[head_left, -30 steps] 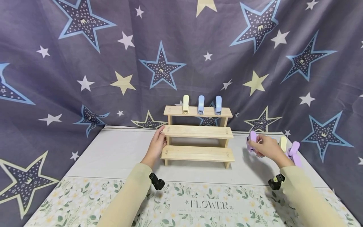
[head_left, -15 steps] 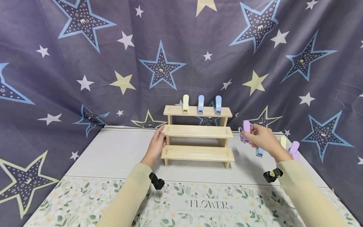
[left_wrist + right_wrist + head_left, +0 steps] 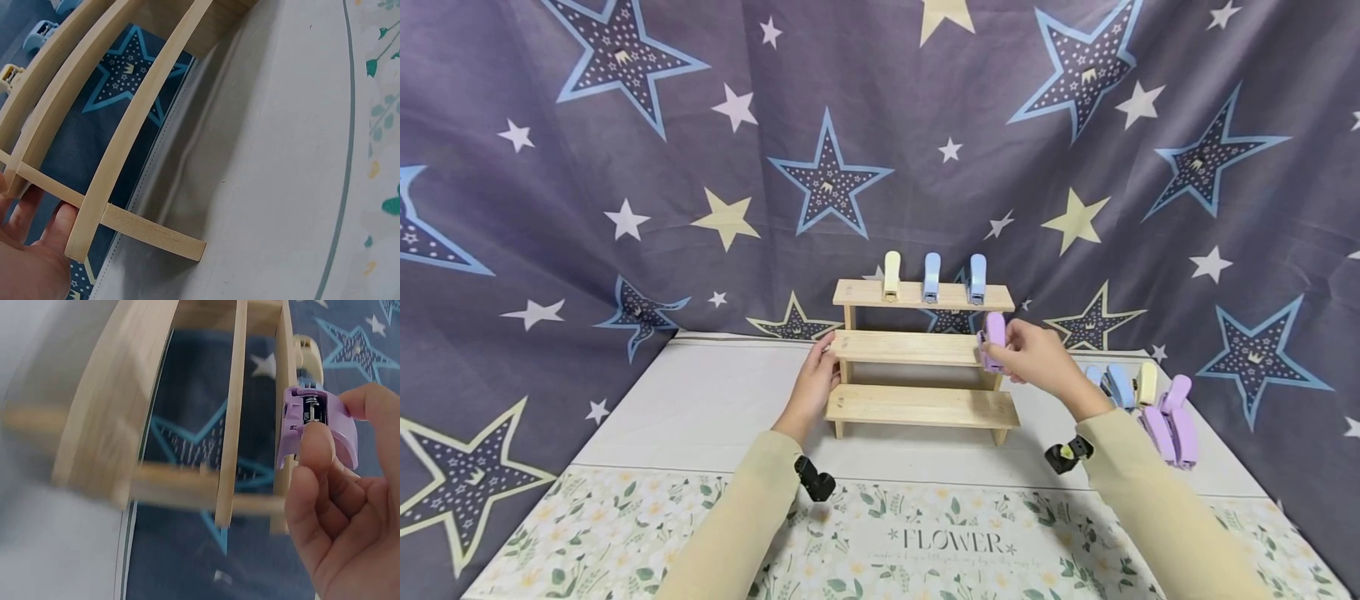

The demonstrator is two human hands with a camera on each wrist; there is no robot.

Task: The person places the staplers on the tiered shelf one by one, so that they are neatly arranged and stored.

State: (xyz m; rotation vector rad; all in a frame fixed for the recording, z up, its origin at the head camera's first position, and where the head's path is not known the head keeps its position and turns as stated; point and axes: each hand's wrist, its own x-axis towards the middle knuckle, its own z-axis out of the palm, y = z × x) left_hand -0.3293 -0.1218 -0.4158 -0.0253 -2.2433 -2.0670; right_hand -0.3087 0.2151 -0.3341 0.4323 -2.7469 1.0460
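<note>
A three-tier wooden display shelf (image 3: 922, 405) stands on the table. At the left end of its middle tier, my left hand (image 3: 811, 379) grips the wood, with fingers on the side frame in the left wrist view. My right hand (image 3: 1043, 363) pinches a small purple stapler (image 3: 994, 342) between thumb and fingers. It is held upright at the right end of the middle tier; whether it touches the board I cannot tell. The right wrist view shows the metal spring inside the purple stapler (image 3: 344, 434). On the top tier stand a yellow stapler (image 3: 891, 277) and two blue staplers (image 3: 932, 277).
To the right on the white table are more staplers: blue ones (image 3: 1120, 386), a yellow one (image 3: 1146, 383) and several purple ones (image 3: 1183, 437). A star-patterned curtain (image 3: 730, 275) hangs behind. A floral mat (image 3: 955, 533) covers the front.
My right hand has carried the purple stapler left and upward from the table's right side to the middle tier. My left hand keeps its grip on the shelf.
</note>
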